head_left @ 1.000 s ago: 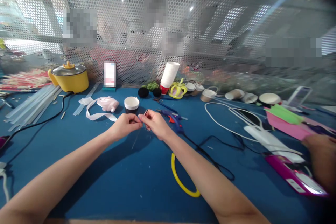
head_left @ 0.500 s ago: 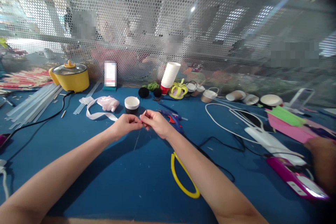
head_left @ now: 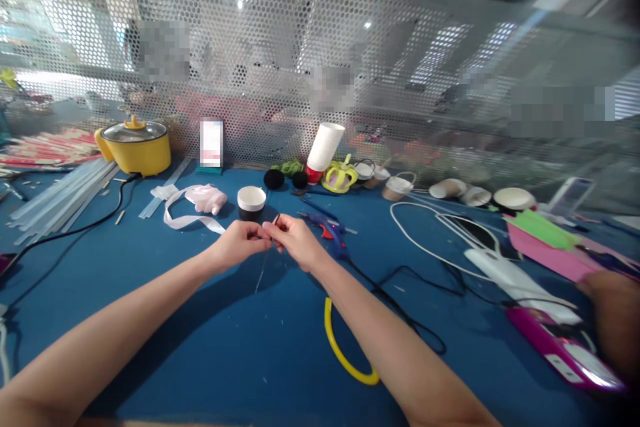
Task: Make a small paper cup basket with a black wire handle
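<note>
Both of my hands meet above the middle of the blue table [head_left: 210, 347], fingertips nearly touching. My left hand [head_left: 244, 241] is closed in a pinch, and my right hand [head_left: 293, 237] pinches from the other side. Between the fingers shows a small dark, thin piece, too small to name. Just behind my hands stands a paper cup [head_left: 251, 200], white above and dark below. Right of my right hand lies a blue glue gun [head_left: 330, 230] with a red trigger. A curved yellow tube [head_left: 345, 357] lies by my right forearm.
A yellow electric pot [head_left: 137, 150], clear glue sticks [head_left: 67, 200] and white ribbon [head_left: 193, 220] are on the left. Stacked cups [head_left: 325, 147] lean at the back. A white cable, a magenta power strip [head_left: 563, 347] and another person's hand [head_left: 610, 300] are at the right.
My hands stay pinched together at nearly the same spot, with only a slight shift of the right hand. The view has moved a little.
</note>
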A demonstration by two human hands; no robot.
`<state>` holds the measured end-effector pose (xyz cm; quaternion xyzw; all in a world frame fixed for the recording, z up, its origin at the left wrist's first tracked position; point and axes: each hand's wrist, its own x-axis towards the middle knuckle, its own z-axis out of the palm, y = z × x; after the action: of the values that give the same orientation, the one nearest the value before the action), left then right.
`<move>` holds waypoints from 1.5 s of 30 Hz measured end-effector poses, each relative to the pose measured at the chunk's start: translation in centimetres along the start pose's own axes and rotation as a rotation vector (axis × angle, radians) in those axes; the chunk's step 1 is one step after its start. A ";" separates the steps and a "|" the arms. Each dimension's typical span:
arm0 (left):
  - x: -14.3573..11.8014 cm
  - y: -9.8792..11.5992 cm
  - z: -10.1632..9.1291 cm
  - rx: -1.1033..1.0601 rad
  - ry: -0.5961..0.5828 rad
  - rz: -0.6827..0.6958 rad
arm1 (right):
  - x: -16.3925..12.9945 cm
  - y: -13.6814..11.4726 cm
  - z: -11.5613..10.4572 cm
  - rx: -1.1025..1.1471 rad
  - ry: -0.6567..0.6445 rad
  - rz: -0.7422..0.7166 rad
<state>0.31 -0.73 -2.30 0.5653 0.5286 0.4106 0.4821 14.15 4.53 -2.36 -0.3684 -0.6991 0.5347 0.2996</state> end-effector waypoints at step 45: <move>-0.1 0.4 -0.3 -0.057 0.005 -0.031 | 0.0 -0.1 0.0 0.128 -0.083 -0.018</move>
<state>0.05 -0.77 -1.85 0.5420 0.5265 0.4193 0.5031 14.07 4.53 -2.29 -0.3198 -0.6784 0.5904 0.2982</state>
